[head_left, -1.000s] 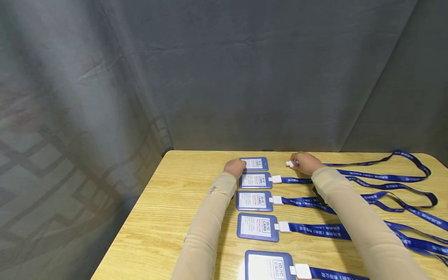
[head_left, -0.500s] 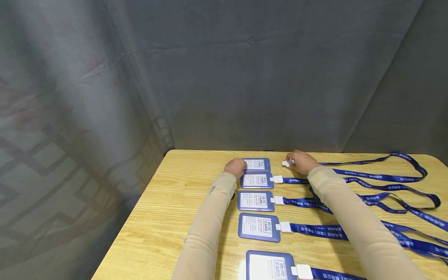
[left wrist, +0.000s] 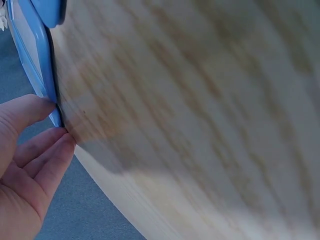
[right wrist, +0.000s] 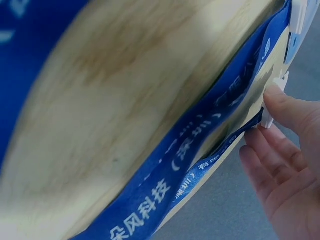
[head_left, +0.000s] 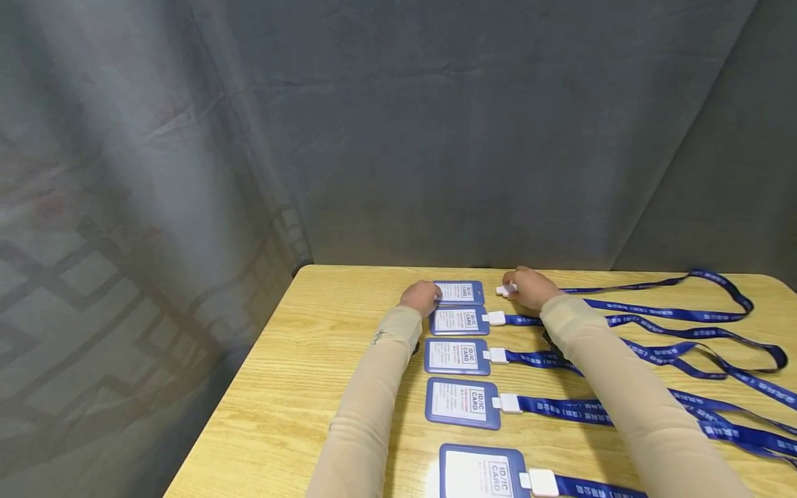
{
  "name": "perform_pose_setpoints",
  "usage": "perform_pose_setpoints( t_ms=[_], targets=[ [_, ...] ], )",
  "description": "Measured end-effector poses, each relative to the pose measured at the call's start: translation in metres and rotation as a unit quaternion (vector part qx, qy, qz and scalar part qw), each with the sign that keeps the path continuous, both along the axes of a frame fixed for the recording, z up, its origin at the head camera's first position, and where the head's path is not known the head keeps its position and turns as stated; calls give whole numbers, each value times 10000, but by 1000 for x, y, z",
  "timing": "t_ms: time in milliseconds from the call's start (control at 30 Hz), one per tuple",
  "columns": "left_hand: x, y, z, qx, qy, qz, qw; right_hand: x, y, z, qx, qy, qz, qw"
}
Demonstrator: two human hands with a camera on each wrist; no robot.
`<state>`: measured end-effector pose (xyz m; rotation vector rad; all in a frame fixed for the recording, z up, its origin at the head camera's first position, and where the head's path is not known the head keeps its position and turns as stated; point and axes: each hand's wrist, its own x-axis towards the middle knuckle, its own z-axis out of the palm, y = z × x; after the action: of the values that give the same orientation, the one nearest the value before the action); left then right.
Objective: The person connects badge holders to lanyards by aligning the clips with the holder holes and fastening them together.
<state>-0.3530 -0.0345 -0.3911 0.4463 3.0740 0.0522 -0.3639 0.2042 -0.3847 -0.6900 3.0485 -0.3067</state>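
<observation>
At the far end of the table lies a blue ID card holder (head_left: 462,292) with no lanyard attached; its slot faces right. My left hand (head_left: 420,297) pinches the holder's left edge, thumb on top, as the left wrist view shows on the blue frame (left wrist: 48,82). To the right, my right hand (head_left: 533,288) pinches the white clip (right wrist: 268,116) of a blue lanyard (head_left: 666,314) between thumb and fingers. A small gap separates the clip's tip from the holder's slot. The lanyard's strap loops away to the right on the table.
Nearer me, several blue card holders (head_left: 463,401) lie in a column, each joined by a white clip (head_left: 509,403) to a blue strap running right. The wooden table (head_left: 299,360) ends at a grey curtain (head_left: 436,138) behind.
My right hand has moved left with the white clip, narrowing the gap to the far card holder. The left hand and the holder have shifted slightly right in view.
</observation>
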Motion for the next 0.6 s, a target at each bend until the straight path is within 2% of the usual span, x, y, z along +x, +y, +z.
perform_pose_setpoints(
  t_ms=[267, 600],
  targets=[
    [1, 1, 3, -19, -151, 42, 9999, 0, -9, -1, 1, -35, -169, 9999],
    [1, -1, 1, 110, -94, 31, 9999, -1, -13, -4, -181, 261, 345, 9989]
  ],
)
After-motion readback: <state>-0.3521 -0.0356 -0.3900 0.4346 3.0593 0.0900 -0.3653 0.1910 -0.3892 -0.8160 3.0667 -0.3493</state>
